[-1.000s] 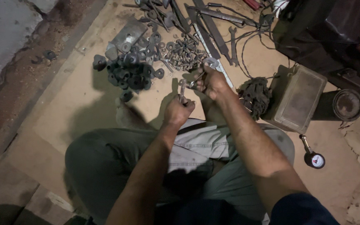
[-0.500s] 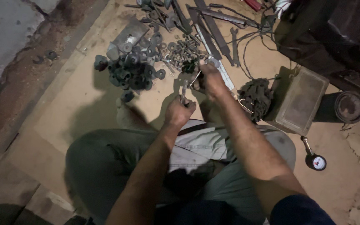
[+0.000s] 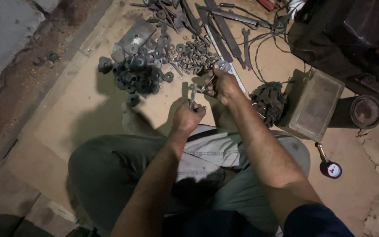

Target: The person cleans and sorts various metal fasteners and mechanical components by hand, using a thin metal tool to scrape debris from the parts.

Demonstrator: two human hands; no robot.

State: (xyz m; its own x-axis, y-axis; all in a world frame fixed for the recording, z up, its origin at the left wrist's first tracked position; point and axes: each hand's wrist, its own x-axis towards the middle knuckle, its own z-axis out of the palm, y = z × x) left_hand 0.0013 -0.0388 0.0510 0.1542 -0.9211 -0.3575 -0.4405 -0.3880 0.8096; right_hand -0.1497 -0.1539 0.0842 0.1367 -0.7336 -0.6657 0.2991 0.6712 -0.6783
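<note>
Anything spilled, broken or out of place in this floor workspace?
Nothing stands out. Nuts and bolts and dark washers lie in loose heaps on the floor, the pressure gauge off by itself; both hands hold small metal parts.

Both forearms are bare from elbow to hand, the left hand (image 3: 187, 117) and the right hand (image 3: 224, 85) without gloves or rings. A dark blue sleeve (image 3: 314, 221) covers the right upper arm (only its edge shows). Grey-green trousers (image 3: 106, 169) clothe the legs.

1 head-worn camera looks steeply down, close over lap and cardboard sheet (image 3: 80, 118).
</note>
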